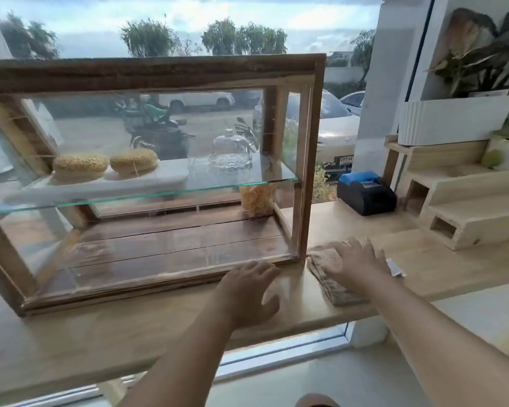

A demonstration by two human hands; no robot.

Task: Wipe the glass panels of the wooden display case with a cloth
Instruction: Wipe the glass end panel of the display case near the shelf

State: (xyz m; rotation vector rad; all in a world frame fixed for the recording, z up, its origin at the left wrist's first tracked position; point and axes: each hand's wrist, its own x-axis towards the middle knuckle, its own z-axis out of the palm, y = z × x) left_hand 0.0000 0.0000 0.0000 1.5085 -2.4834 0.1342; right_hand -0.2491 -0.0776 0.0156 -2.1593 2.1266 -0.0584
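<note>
A wooden display case (165,72) with glass panels stands on a light wooden counter (130,327) by the window. Inside, a glass shelf (232,183) carries two round bread-like pieces (81,165) and a small glass dome (230,148). A brownish folded cloth (332,286) lies on the counter just right of the case's front corner. My right hand (356,264) lies flat on the cloth with fingers spread. My left hand (249,289) hovers open in front of the case's lower right frame, holding nothing.
A black and blue receipt printer (365,193) sits behind the cloth. Stepped wooden risers (465,207) and a white planter (453,118) with plants fill the right side. A small white packet (395,268) lies beside my right hand. The counter's front edge runs below my forearms.
</note>
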